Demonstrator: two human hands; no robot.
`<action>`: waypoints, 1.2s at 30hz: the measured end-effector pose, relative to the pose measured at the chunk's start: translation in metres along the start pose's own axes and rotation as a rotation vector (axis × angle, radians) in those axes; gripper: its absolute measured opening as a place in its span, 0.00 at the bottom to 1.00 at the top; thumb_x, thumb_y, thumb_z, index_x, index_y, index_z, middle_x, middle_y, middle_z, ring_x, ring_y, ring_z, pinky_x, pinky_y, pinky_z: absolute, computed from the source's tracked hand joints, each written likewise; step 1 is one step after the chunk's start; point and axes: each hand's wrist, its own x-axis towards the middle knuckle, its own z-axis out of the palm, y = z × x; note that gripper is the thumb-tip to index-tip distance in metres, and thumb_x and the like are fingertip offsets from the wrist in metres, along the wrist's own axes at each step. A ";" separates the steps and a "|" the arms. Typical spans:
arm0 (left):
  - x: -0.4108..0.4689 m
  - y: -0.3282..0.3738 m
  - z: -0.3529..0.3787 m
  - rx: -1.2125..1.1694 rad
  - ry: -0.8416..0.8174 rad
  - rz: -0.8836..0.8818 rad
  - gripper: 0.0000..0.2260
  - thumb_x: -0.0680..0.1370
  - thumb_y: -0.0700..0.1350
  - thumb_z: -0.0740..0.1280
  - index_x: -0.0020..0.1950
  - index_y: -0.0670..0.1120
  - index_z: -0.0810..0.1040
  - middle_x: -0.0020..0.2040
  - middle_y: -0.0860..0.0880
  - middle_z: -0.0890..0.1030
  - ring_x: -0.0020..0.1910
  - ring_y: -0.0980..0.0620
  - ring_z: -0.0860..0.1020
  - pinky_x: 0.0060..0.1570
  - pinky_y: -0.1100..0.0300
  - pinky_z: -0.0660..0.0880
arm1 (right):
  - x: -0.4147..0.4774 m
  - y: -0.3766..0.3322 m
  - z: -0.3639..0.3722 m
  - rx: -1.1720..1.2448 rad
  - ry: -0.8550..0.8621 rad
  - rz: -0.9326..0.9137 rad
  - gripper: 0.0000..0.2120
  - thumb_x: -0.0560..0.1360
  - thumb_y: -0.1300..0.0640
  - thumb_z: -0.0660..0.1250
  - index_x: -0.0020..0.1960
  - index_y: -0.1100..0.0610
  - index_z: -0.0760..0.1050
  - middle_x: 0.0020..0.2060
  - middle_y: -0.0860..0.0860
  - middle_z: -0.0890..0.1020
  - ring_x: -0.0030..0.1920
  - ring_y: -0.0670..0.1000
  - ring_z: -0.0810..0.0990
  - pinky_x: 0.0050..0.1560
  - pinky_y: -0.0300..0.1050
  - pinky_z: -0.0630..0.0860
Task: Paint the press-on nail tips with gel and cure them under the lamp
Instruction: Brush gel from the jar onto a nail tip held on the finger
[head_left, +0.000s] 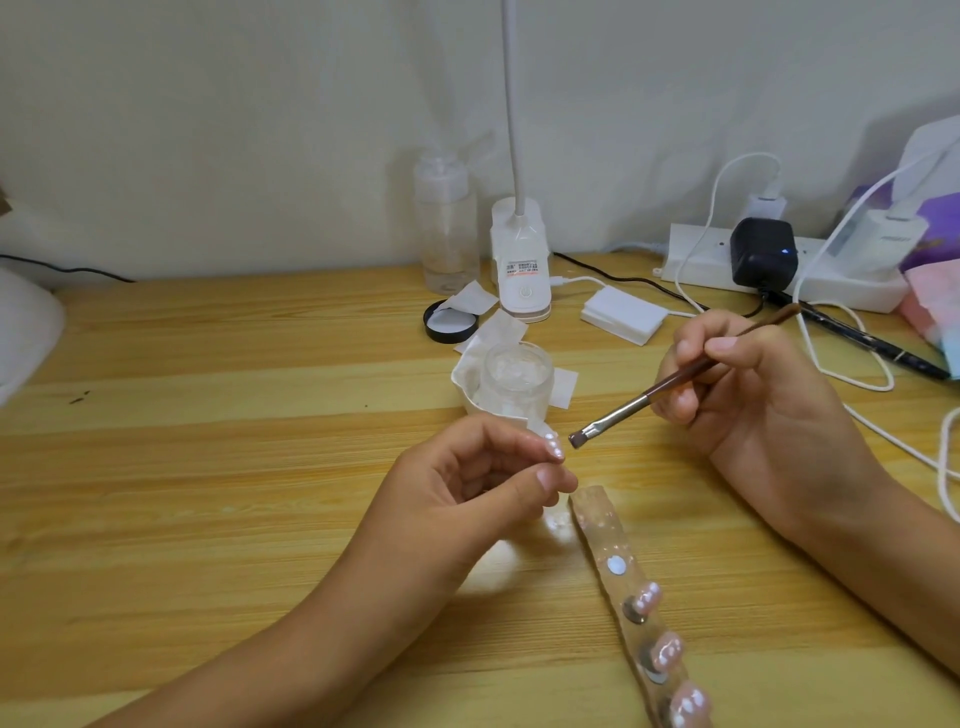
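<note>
Pale striped wooden desk (218, 467) set against a plain off-white wall (260, 104).

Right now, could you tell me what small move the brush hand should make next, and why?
Probably ease the right hand leftward so the brush bristles meet the nail tip pinched in the left hand: the bristles hang just beside it, apparently not touching.

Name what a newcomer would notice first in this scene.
At centre, the left hand pinches a pearly nail tip while the right hand aims a brush at it. Below them, a clear strip on the wooden table carries three more tips.
</note>
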 end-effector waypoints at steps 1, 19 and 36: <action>0.000 0.000 0.000 -0.002 -0.004 -0.001 0.05 0.71 0.42 0.71 0.41 0.53 0.83 0.41 0.47 0.85 0.38 0.58 0.80 0.42 0.67 0.75 | 0.000 0.000 0.000 -0.011 -0.010 0.000 0.11 0.71 0.57 0.57 0.35 0.52 0.76 0.26 0.51 0.74 0.30 0.48 0.73 0.36 0.39 0.72; -0.004 -0.005 0.008 0.272 -0.178 -0.082 0.03 0.73 0.48 0.74 0.44 0.54 0.81 0.52 0.56 0.85 0.45 0.53 0.81 0.40 0.68 0.74 | 0.007 0.003 -0.004 0.101 0.181 -0.025 0.13 0.71 0.58 0.62 0.31 0.51 0.81 0.25 0.45 0.75 0.29 0.45 0.76 0.34 0.36 0.76; -0.017 -0.010 0.004 0.942 -0.158 0.446 0.05 0.74 0.53 0.70 0.47 0.57 0.86 0.33 0.57 0.69 0.33 0.65 0.67 0.32 0.71 0.64 | 0.007 0.004 -0.005 0.090 0.176 -0.034 0.13 0.72 0.58 0.61 0.32 0.51 0.80 0.26 0.46 0.75 0.29 0.46 0.76 0.34 0.36 0.76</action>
